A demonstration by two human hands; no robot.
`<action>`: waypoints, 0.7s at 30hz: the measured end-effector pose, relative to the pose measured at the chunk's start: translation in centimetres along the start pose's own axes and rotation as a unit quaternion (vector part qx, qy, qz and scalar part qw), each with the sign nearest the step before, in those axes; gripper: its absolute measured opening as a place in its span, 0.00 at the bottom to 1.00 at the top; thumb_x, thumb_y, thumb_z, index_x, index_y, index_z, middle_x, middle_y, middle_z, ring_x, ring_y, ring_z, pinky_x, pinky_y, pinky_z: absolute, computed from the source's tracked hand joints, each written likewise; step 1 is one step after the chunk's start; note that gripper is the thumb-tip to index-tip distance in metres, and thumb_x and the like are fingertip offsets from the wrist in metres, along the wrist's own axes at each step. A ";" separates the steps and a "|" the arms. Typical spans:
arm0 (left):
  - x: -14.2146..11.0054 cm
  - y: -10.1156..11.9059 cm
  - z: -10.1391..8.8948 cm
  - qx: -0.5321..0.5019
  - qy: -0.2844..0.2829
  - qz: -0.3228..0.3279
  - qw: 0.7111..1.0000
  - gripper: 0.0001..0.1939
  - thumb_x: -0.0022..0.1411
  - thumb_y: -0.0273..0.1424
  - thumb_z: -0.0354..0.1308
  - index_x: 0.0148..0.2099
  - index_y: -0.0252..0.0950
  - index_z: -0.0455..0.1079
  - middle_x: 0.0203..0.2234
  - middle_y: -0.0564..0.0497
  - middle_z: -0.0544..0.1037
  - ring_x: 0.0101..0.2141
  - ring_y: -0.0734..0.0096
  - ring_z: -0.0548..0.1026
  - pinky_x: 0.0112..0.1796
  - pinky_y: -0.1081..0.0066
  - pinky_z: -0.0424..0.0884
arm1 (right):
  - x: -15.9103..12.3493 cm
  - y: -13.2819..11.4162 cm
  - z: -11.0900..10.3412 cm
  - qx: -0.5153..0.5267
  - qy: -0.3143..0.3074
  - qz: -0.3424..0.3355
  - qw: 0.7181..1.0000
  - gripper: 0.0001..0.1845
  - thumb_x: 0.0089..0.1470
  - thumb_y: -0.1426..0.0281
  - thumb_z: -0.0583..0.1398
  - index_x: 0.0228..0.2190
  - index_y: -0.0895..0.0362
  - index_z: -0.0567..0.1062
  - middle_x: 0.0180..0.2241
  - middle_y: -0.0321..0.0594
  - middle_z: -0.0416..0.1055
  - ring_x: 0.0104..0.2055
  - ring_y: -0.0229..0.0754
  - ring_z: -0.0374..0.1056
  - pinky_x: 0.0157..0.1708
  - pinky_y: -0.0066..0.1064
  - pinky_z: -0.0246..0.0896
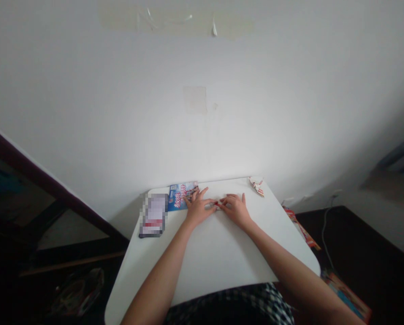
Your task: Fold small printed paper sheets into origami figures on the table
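Both my hands rest on a small white table [215,253] near its far edge. My left hand [198,208] lies with fingers spread, its fingertips over the edge of a blue printed booklet [180,196]. My right hand [234,209] lies beside it, fingers stretched toward the left. Between the two hands a small red and white piece of paper [217,204] shows, pressed flat under the fingertips; its shape is too small to make out.
A dark phone-like slab [153,215] lies at the table's far left. A folded red and white paper piece [257,185] sits at the far right corner. A white wall stands right behind the table. Coloured items [344,293] and a cable [326,225] lie on the dark floor, right.
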State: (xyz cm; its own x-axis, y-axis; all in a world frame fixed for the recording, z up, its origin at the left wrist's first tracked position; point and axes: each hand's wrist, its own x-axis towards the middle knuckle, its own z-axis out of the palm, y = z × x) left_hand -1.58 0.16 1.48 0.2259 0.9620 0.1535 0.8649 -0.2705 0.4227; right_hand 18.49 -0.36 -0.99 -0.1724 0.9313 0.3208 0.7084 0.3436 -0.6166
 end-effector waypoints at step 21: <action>0.5 0.1 0.3 -0.002 0.026 -0.019 0.999 0.09 0.62 0.43 0.66 0.45 0.59 0.83 0.73 0.62 0.55 0.70 0.38 0.53 0.62 0.21 0.36 | 0.0 -0.4 0.0 -0.013 0.009 -0.002 1.000 0.13 0.65 0.58 0.59 0.33 0.50 0.78 0.45 0.41 0.80 0.60 0.54 0.67 0.64 0.76 0.25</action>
State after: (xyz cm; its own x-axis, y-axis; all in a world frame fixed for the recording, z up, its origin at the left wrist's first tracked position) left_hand -1.22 0.57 1.31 0.1697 0.9684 0.1826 0.8708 -0.2341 0.4323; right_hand 18.14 -0.46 -0.74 -0.1636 0.9276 0.3358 0.7253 0.3438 -0.5964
